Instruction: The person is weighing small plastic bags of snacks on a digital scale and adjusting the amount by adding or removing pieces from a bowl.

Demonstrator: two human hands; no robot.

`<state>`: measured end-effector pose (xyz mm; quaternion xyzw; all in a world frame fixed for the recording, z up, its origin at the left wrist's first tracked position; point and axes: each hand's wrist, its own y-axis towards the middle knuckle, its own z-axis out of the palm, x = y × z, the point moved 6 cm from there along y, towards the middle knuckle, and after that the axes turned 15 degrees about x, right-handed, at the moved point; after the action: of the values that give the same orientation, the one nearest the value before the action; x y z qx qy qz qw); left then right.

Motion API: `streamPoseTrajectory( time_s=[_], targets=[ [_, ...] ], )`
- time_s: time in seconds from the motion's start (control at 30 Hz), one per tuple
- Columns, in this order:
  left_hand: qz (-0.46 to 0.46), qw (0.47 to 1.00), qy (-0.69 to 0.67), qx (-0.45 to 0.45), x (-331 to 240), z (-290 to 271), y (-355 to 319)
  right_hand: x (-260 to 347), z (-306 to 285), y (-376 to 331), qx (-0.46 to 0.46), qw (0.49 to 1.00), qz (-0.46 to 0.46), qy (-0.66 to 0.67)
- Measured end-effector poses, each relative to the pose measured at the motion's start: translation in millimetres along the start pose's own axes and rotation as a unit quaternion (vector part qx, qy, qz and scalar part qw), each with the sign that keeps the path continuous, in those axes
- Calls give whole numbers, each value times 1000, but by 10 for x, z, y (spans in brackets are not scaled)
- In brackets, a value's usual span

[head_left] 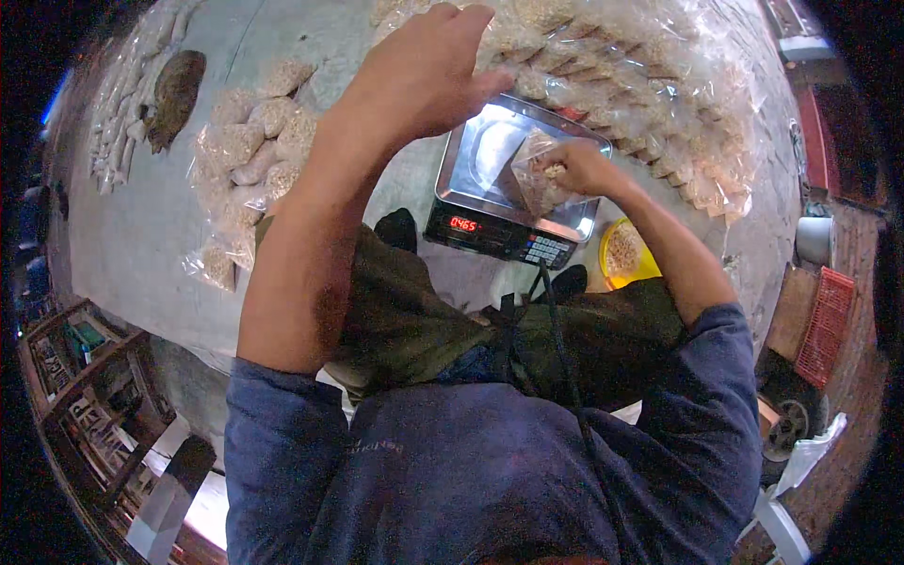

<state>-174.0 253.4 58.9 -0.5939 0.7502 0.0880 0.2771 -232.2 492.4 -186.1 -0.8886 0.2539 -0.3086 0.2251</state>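
A round yellow plastic tub (644,269) of pale pieces stands off the near right corner of the silver-trayed digital scale (494,235), presumably for easy reach. On the tray's right half rests a clear plastic bag (540,195) of similar pieces; the right hand (582,168) bunches its fingers at the top, whether gripping plastic or pieces I cannot tell. Beyond the far left corner hovers the left hand (441,73), released. Grey surface (405,181) separates the scale from filled bags (268,141) heaped left; packed clear bags (650,108) crowd its far edge, leaving little room there.

Pale grey surface (122,259), wooden shelving (92,379) — lower left, red crate (825,325), brownish floor (864,306) — right
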Motion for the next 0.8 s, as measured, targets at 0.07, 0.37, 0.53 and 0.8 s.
streamPoseTrajectory(
  time_s=[0.07,0.37,0.53,0.8],
  targets=[
    [9,1000,3,-16,29,-4,-22,39,-124,-94,-21,1000,-8,8],
    [24,999,34,-17,-33,61,-19,-106,-273,-607,-49,896,99,431],
    [15,999,32,-14,-37,106,0,-84,-353,-992,-90,803,77,584],
    [1,999,48,-14,-20,92,13,-501,-82,-2257,-250,701,104,659]
  ],
)
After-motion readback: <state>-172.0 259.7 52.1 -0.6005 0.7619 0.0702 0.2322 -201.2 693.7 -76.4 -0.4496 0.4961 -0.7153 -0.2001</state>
